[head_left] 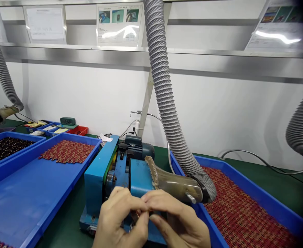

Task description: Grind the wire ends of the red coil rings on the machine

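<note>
My left hand [124, 218] and my right hand [178, 218] meet at the fingertips in front of a blue belt-driven machine [141, 174]. Both are closed in a pinch. Between the fingers there is a glimpse of something small and reddish, mostly hidden, so I cannot tell its kind. Just beyond my right hand, a brownish translucent suction nozzle [178, 186] with a ragged edge points at the machine. A grey corrugated hose [164, 82] runs down to it.
To the right, a blue tray [213, 229] holds many small reddish parts [244, 206]. On the left, another blue tray [30, 193] has similar parts [68, 151] at its far end. Beyond are a tray of dark parts [7, 148], a small clock [67, 121] and a red bin [83, 131].
</note>
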`<action>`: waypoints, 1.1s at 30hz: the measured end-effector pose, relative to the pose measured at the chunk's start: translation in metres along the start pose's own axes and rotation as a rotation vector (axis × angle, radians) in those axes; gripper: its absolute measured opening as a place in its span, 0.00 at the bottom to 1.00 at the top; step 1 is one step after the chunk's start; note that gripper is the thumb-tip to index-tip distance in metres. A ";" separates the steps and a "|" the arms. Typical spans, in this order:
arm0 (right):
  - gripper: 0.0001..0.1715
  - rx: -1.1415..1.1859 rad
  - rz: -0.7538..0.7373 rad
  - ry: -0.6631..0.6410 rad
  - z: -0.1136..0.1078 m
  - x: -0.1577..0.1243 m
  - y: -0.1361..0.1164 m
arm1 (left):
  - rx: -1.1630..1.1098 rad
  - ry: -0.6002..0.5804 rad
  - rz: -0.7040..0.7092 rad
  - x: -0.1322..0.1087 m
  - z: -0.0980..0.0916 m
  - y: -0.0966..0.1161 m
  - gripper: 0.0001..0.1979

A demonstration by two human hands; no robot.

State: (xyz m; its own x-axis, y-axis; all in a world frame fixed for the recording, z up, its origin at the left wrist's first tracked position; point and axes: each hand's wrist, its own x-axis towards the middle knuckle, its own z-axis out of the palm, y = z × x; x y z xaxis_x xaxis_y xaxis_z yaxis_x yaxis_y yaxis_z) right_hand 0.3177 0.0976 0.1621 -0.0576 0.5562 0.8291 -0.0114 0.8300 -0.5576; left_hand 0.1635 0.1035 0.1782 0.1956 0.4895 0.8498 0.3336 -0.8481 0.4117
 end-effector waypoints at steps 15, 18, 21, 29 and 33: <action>0.06 0.106 0.093 0.142 0.008 0.003 -0.002 | -0.037 0.082 -0.052 -0.003 0.007 0.004 0.11; 0.21 -0.028 -0.091 0.026 0.004 0.001 0.003 | -0.119 0.052 -0.112 -0.002 0.005 0.003 0.11; 0.18 -0.219 -0.198 0.043 0.006 -0.002 0.004 | -0.062 0.054 -0.057 -0.004 0.008 0.001 0.11; 0.25 0.446 0.617 -0.025 0.017 -0.003 -0.001 | 0.413 0.123 0.255 -0.009 0.011 0.003 0.12; 0.21 0.393 0.397 0.029 0.008 0.001 -0.001 | 0.083 0.039 0.063 -0.004 0.001 0.003 0.12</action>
State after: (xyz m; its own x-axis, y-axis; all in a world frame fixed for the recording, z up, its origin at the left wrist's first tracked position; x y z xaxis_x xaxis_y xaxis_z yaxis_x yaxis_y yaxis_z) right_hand 0.3098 0.0966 0.1635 -0.1058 0.8287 0.5496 -0.3657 0.4815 -0.7965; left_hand 0.1645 0.0993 0.1756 0.1829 0.4261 0.8860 0.3971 -0.8564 0.3299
